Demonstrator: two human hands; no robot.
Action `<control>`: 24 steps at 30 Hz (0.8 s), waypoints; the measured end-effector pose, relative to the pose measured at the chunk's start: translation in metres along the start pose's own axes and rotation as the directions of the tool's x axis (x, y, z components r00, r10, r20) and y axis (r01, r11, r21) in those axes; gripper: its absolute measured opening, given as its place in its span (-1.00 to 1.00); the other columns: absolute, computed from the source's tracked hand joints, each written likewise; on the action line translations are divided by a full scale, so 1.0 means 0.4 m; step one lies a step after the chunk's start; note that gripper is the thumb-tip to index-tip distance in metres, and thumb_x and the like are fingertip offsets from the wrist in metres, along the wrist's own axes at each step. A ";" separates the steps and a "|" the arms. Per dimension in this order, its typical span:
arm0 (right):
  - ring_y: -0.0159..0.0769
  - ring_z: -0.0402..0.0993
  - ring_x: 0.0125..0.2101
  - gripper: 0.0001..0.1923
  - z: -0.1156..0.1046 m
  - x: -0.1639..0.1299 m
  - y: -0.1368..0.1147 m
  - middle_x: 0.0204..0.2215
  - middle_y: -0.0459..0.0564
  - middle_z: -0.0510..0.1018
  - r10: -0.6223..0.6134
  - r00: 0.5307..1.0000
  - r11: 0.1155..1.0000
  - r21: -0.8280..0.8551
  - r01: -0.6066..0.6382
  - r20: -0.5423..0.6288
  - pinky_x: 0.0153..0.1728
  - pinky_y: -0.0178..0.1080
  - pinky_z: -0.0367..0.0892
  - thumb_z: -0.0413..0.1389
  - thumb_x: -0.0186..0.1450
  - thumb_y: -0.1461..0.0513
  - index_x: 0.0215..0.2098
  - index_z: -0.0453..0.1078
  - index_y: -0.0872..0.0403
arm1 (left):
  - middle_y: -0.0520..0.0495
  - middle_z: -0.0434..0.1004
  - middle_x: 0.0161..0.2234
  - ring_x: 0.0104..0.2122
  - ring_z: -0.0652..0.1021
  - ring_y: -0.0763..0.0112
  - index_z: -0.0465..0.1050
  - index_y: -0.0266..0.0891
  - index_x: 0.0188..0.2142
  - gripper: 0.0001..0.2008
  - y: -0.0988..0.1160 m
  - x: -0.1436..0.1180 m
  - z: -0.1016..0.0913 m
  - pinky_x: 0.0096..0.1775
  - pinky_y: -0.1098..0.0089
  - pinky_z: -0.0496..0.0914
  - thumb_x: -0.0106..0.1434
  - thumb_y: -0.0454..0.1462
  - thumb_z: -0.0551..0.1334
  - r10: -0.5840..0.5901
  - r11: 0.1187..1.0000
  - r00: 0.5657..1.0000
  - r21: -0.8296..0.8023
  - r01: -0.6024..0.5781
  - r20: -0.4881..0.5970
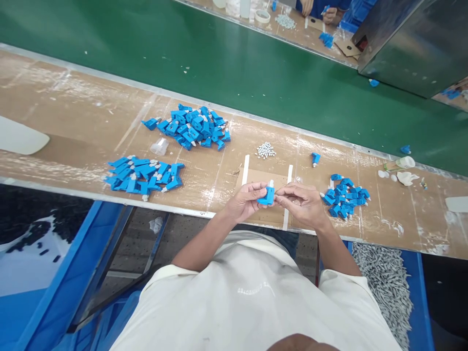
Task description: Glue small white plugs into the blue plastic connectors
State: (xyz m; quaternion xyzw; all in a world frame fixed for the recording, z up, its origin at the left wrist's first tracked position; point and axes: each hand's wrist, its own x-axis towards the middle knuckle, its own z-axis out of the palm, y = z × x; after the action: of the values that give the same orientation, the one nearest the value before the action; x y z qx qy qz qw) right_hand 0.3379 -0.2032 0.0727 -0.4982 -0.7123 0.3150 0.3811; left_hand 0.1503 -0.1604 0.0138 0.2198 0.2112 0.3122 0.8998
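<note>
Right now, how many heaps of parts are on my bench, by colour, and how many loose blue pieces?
Blue heaps: 3, the far heap, the left heap and the right heap
White heaps: 1, the small white heap
Loose blue pieces: 2, the held piece and the lone piece
Total: 6

My two bare forearms reach out from the near edge and converge toward the middle. My left hand [244, 201] is curled, thumb and fingertips pinched together and pointing right. My right hand [300, 202] sits just beside it, knuckles up, fingers bent and pinched toward the left. The fingertips of both hands nearly meet.
</note>
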 end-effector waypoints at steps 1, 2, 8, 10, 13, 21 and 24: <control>-0.37 0.52 -0.48 -0.88 -0.007 0.002 -0.003 -0.45 -0.02 0.64 -0.051 0.998 0.997 -0.054 0.052 0.022 -0.43 -0.31 0.42 0.23 0.36 0.22 -0.33 0.59 0.06 | -0.07 0.57 -0.42 -0.44 0.59 0.44 0.53 -0.36 -0.27 -0.56 0.000 -0.001 0.000 -0.45 0.52 0.38 -0.03 -0.14 0.57 -0.006 1.000 1.000 -0.001 0.006 0.005; -0.37 0.51 -0.48 -0.89 -0.013 0.004 -0.006 -0.46 -0.03 0.64 -0.095 0.995 0.990 -0.097 0.099 0.045 -0.43 -0.31 0.41 0.22 0.37 0.24 -0.31 0.58 0.06 | -0.06 0.56 -0.43 -0.44 0.58 0.45 0.53 -0.36 -0.29 -0.57 0.000 -0.001 0.001 -0.44 0.53 0.39 -0.03 -0.13 0.58 -0.012 1.000 1.000 -0.001 0.012 0.011; -0.39 0.47 -0.50 -0.88 -0.021 0.005 -0.010 -0.46 -0.03 0.61 -0.166 0.980 0.970 -0.161 0.182 0.107 -0.43 -0.31 0.39 0.16 0.37 0.29 -0.30 0.56 0.07 | -0.07 0.55 -0.45 -0.46 0.57 0.48 0.54 -0.38 -0.35 -0.56 -0.003 -0.001 0.005 -0.42 0.53 0.39 -0.06 -0.12 0.59 -0.041 0.999 0.999 -0.011 0.042 0.030; -0.39 0.49 -0.50 -0.86 -0.016 0.003 -0.007 -0.46 -0.03 0.61 -0.112 0.991 0.989 -0.087 0.118 0.078 -0.45 -0.32 0.42 0.17 0.37 0.26 -0.33 0.55 0.07 | -0.08 0.56 -0.45 -0.47 0.58 0.47 0.54 -0.38 -0.34 -0.55 -0.004 -0.001 0.006 -0.42 0.54 0.40 -0.08 -0.11 0.60 -0.045 0.999 0.999 -0.010 0.046 0.028; -0.35 0.58 -0.49 -0.82 -0.007 -0.002 0.001 -0.46 -0.02 0.63 0.077 0.996 0.987 0.135 -0.082 0.045 -0.47 -0.31 0.50 0.24 0.34 0.14 -0.37 0.53 0.07 | -0.08 0.57 -0.45 -0.48 0.58 0.48 0.54 -0.38 -0.33 -0.54 -0.003 -0.003 0.008 -0.43 0.55 0.39 -0.08 -0.11 0.60 -0.044 0.999 0.999 -0.010 0.044 0.020; -0.29 0.64 -0.51 -0.63 0.017 -0.004 0.001 -0.48 -0.01 0.67 0.397 0.917 0.792 0.494 -0.360 0.032 -0.57 -0.33 0.53 0.37 0.18 -0.03 -0.38 0.48 0.08 | -0.05 0.59 -0.41 -0.44 0.55 0.48 0.53 -0.33 -0.28 -0.53 0.004 -0.015 0.012 -0.37 0.49 0.39 -0.07 -0.11 0.60 0.099 0.993 0.992 0.065 -0.094 -0.073; -0.34 0.59 -0.55 -0.61 0.037 -0.004 -0.009 -0.53 -0.05 0.63 0.420 0.908 0.778 0.514 -0.362 0.005 -0.62 -0.36 0.48 0.37 0.17 -0.05 -0.38 0.47 0.08 | -0.03 0.59 -0.41 -0.44 0.52 0.49 0.53 -0.30 -0.27 -0.53 0.003 -0.018 0.015 -0.36 0.47 0.38 -0.06 -0.09 0.59 0.156 0.982 0.983 0.120 -0.144 -0.094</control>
State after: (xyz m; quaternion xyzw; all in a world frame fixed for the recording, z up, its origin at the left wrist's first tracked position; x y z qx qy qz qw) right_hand 0.3237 -0.2068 0.0678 -0.5347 -0.4637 0.5340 0.4625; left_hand 0.1477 -0.1659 0.0211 0.2694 0.2573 0.3776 0.8477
